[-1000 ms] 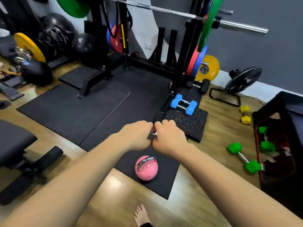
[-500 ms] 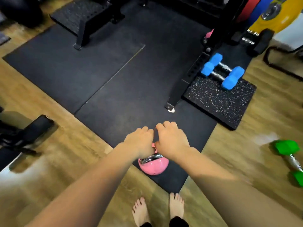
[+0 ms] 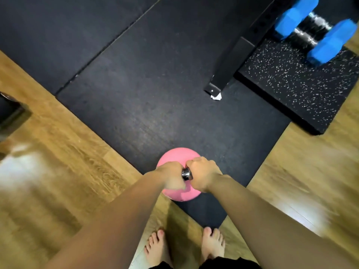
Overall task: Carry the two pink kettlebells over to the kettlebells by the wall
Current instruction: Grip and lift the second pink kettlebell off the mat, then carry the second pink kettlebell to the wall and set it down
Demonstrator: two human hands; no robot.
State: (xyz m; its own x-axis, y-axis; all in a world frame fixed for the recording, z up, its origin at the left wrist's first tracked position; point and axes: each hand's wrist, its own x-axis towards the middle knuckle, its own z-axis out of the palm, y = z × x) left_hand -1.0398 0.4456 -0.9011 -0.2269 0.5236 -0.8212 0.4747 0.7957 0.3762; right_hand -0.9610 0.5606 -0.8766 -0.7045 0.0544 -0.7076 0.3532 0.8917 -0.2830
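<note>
Fingers on both hands are curled tight round the shiny metal handle (image 3: 186,174) of a pink kettlebell (image 3: 177,158), left hand (image 3: 172,176) on one side and right hand (image 3: 204,174) on the other, knuckles nearly meeting with just a bit of chrome showing between them. So yeah, both hands closed and gripping the same handle. Kettlebell sits at the near corner of the black rubber mat (image 3: 155,98), right by where the mat edge meets the wooden floor (image 3: 58,152), and whether it's touching the mat or a bit off it I honestly can't tell from above. Only one pink kettlebell shows up in the head view. Two bare feet (image 3: 212,243) stand on the wood just behind it, toes pointing at the mat corner. Further up on the right there's a black steel rack foot (image 3: 223,74) lying across the mat with a scrap of white under its end, and just beside that a thicker speckled rubber pad (image 3: 291,84) with blue dumbbells (image 3: 314,30) on its far part. Floor at the edges is blurry, with a dark object (image 3: 9,111) cut off at the left edge
</note>
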